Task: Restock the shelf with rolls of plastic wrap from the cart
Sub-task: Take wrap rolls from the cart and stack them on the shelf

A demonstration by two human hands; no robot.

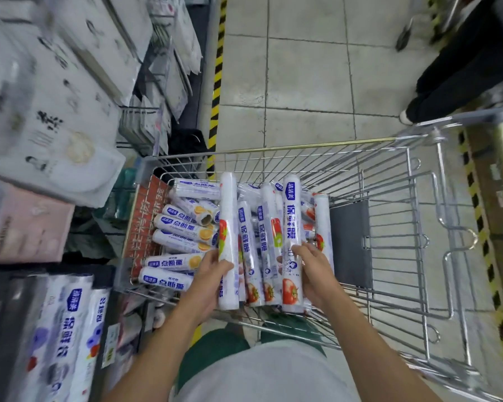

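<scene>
Wire cart (418, 227): four tomato-print rolls (269, 242) pressed side by side, long axes pointing away from the person, tomato ends nearest. The left hand (212, 271) curls round the outer left roll, and the right hand (311, 268) round the outer right. About seven orange-print rolls (180, 227) lie crosswise at the cart's left.

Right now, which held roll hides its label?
The white roll in the left hand: mostly plain; the right hand grips the lettered roll, blue print up.

Single head-worn wide-angle view, looking steeply down, close above the cart (331, 163), shelf (12, 274) along frame left, tiled floor (302, 68) at top.
</scene>
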